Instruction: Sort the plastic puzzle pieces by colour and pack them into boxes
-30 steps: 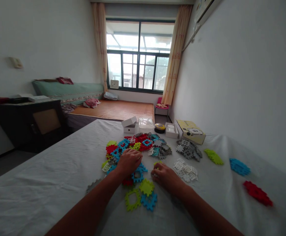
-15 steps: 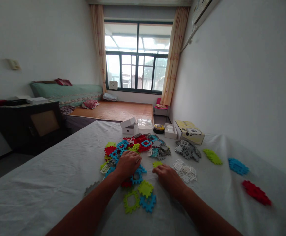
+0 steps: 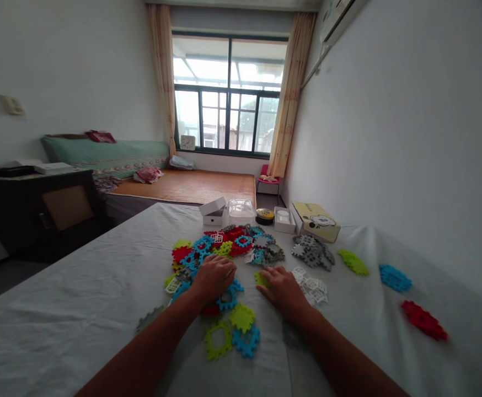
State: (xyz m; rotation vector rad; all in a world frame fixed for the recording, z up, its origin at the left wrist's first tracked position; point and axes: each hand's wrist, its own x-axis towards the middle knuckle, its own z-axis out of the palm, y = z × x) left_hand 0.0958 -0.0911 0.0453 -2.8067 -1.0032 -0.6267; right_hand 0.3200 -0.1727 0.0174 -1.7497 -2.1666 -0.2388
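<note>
My left hand [image 3: 213, 277] lies over the near part of a mixed heap of toothed plastic building tiles [image 3: 243, 241], fingers curled downward. Whatever is under those fingers is hidden. Blue tiles [image 3: 228, 299] stick out beside and below that hand. To the right, my right hand [image 3: 284, 289] grips a small lime-green building tile [image 3: 260, 279] at its left edge, thumb on the near side. White lattice pieces [image 3: 313, 286] lie just beyond the right hand. Closer to me rest a solid lime tile [image 3: 242, 317], a lime frame tile [image 3: 218, 341] and a blue tile [image 3: 246, 341].
Sorted piles lie at right: grey tiles [image 3: 312, 252], lime tiles [image 3: 352, 262], blue tiles [image 3: 395, 277] and red tiles [image 3: 423, 320]. Behind the heap stand a white box [image 3: 213, 215], a clear tray [image 3: 241, 209], a round tin [image 3: 264, 216] and a yellow carton [image 3: 315, 221].
My right hand has come forward over the lime-green tile, with its fingers now covering part of it. A dark grey shape now shows beside the right forearm. My left hand stays at the heap.
</note>
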